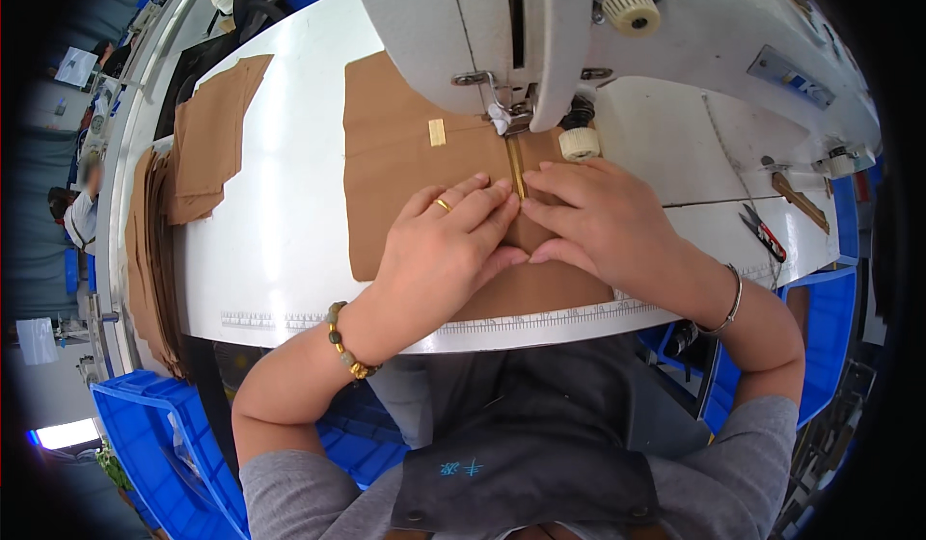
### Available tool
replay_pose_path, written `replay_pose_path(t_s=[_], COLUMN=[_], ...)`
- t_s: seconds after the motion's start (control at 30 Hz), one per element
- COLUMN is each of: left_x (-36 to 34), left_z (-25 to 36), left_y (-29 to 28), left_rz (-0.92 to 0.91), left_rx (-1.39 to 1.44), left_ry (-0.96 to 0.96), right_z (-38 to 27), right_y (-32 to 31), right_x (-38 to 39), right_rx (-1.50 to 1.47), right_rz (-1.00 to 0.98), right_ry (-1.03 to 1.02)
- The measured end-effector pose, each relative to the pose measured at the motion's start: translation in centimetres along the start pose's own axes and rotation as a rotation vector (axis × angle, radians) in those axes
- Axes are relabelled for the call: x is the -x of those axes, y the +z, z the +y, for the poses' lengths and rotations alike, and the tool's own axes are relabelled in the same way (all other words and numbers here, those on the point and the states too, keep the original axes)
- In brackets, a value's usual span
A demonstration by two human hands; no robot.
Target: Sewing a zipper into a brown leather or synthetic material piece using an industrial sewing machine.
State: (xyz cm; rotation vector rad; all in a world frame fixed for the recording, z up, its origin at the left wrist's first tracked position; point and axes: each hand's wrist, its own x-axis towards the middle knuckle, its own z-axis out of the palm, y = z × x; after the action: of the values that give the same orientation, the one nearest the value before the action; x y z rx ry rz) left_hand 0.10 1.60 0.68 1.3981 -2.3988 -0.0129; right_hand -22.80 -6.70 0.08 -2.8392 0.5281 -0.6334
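A brown fabric panel (391,164) lies under the sewing machine's presser foot (513,121), with a small pale tan patch (437,132) on it. A narrow golden strip (513,154) runs from the foot toward me. Along the strip's left, my left hand (444,236) rests its fingertips on the fabric, thumb stretched out and apart from them. My right hand (603,222) lies on the strip's right side, fingers spread and touching the fabric. Both thumbs are near each other below the strip. My fingers hide part of the panel.
Brown fabric stacks (207,135) (149,260) lie on the left of the white table (280,202). Red-black snips (764,233) and a wooden-handled tool (801,202) lie right. Blue bins (154,424) flank the table. The machine body (714,29) overhangs the back; another person (82,212) is far left.
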Motion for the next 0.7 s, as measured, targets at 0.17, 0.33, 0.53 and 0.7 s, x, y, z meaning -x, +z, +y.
replay_pose_path(t_s=[0.17,0.33,0.53,0.7], left_x=[-1.1,-2.0,-2.2,-1.6], left_z=[-1.5,-2.5,-2.8,-2.3], left_y=[0.4,0.8,1.1,1.2], left_rz=[0.007,0.054,0.068,0.101], left_rx=[-0.006,-0.026,-0.027,0.007], left_ry=[-0.01,-0.023,-0.067,-0.06], right_z=[1.0,1.8,2.0,1.5], right_y=[0.3,0.6,1.2,0.8], right_x=[-1.0,-1.8,-2.0,-1.1], right_rx=[-0.013,-0.001,0.071,0.131], right_rz=[0.019,0.034,0.094,0.019], right_ry=[0.049,0.074,0.076,0.07])
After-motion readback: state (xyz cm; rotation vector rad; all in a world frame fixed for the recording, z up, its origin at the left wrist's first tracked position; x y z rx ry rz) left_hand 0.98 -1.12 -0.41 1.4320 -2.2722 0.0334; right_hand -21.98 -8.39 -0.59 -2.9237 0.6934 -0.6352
